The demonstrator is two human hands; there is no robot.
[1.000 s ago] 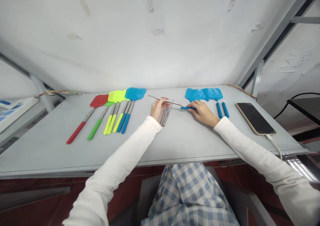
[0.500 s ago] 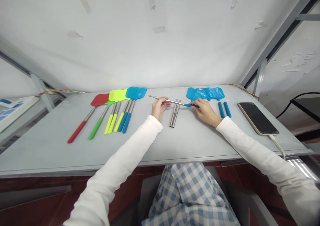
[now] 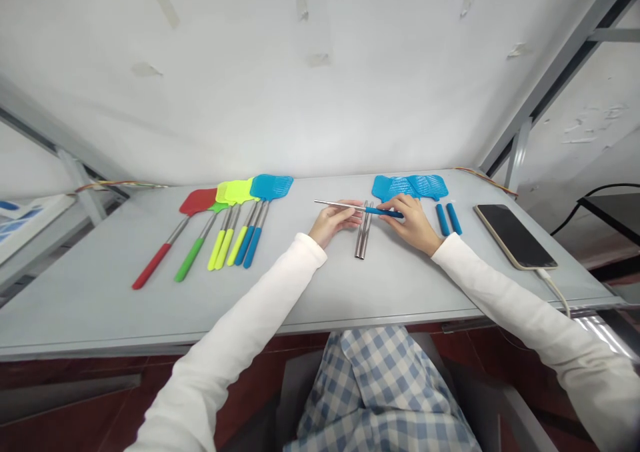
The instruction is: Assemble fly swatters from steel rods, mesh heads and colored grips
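My left hand point(image 3: 336, 223) is closed around a thin metal rod point(image 3: 333, 204) that points left, its fingers curled near the middle of it. A blue handle sleeve point(image 3: 375, 211) sits on the rod's right part, and my right hand point(image 3: 411, 224) pinches this sleeve between thumb and fingers. Both hands hold the piece nearly level above the table. Under it lie metal tubes point(image 3: 363, 240) side by side, partly hidden by my left fingers. Behind my right hand rest several blue fly swatter heads point(image 3: 410, 186). Two loose blue sleeves point(image 3: 448, 219) lie to its right.
On the left of the grey table point(image 3: 300, 302) lie fly swatters with red point(image 3: 161, 255), green point(image 3: 197, 245), yellow point(image 3: 226, 239) and blue point(image 3: 255, 232) handles. A phone point(image 3: 515, 235) with a charging cable point(image 3: 555, 292) lies at the right. A white wall point(image 3: 320, 119) stands behind.
My left hand has moved right, nearer my right hand. The rod has shifted right, and more of the blue sleeve shows between my hands. The metal tubes on the table have slid right.
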